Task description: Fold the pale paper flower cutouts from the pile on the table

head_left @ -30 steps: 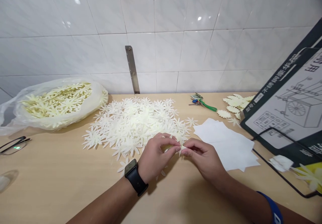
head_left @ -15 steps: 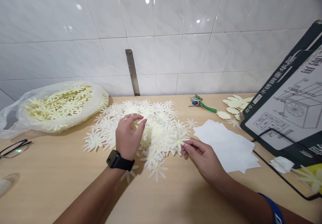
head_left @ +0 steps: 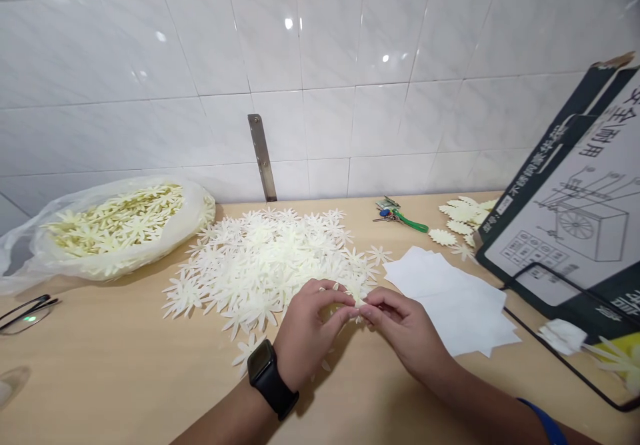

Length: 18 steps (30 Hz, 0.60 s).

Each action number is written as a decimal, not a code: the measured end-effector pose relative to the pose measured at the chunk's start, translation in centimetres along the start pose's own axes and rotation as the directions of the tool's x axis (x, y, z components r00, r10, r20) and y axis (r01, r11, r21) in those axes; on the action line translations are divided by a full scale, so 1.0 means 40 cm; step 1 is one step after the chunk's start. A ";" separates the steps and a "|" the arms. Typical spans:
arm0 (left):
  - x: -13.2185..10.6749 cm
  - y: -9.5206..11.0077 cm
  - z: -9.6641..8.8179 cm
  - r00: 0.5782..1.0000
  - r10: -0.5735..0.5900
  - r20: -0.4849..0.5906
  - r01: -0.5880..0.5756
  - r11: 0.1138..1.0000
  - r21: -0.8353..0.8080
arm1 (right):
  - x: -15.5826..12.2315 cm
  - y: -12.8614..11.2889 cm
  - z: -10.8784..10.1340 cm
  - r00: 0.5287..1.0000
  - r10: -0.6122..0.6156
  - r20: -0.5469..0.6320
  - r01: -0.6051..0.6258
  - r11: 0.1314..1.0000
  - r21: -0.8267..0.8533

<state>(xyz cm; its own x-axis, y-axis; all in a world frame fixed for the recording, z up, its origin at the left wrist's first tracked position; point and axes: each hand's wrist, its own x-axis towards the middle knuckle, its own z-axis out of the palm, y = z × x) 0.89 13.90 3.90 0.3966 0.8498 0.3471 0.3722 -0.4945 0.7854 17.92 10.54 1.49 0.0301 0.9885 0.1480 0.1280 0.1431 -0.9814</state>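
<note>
My left hand (head_left: 317, 315) and my right hand (head_left: 400, 322) meet at the near right side of a heap of pale cream flower cutouts (head_left: 270, 258). Between their fingertips is one flower cutout (head_left: 356, 293), pinched from both sides. Its petals look bunched upward, and the fingers partly hide it. A black watch (head_left: 273, 375) is on my left wrist, and a blue band (head_left: 543, 420) circles my right forearm. Just beyond my right hand lie stacked white sheets (head_left: 447, 292).
A plastic bag (head_left: 193, 225) full of more cutouts stands at the left, with eyeglasses (head_left: 30, 315) in front. Keys with a green strap (head_left: 407, 222) and leaf-shaped cutouts (head_left: 463, 215) lie at the back. A printed carton (head_left: 575, 232) leans at the right.
My left hand has moved right and toward me from the heap to join my right hand at the flower cutout. The camera has tilted up slightly.
</note>
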 end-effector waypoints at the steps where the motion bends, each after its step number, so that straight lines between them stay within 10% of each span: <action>1: 0.001 0.001 0.002 1.000 -0.028 0.013 0.028 0.999 -0.035 | 0.000 -0.001 0.000 1.000 -0.001 -0.001 0.001 1.000 0.002; 18: 0.014 0.003 -0.015 0.996 -0.086 -0.032 0.081 0.986 -0.149 | -0.004 -0.005 -0.004 1.000 -0.022 0.014 0.022 1.000 -0.020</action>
<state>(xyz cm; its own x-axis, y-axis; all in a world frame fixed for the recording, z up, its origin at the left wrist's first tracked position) 0.66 14.43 4.49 0.3359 0.8948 0.2941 0.2741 -0.3916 0.8784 18.06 10.33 1.68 0.0138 0.9858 0.1675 0.1487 0.1636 -0.9752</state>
